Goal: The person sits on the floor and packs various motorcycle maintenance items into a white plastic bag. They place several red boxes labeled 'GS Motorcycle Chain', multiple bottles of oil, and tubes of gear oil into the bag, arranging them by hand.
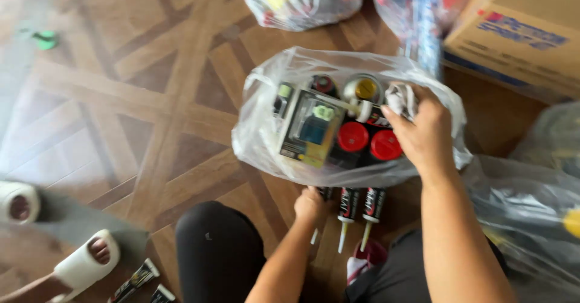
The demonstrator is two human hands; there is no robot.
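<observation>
Left of my clear plastic bag (260, 128) the parquet floor (121, 97) lies open. A cardboard box (519, 31) and more filled bags (290, 1) crowd the top and right; black tubes (356, 209) sit between my knees.

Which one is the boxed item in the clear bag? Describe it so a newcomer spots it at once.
Find the clear plastic bag in the middle of the wooden floor, its top held by the right hand. Inside, on its left half, lies a flat rectangular package with a see-through window. Its neighbours are round red caps; it alone is boxy.
</observation>
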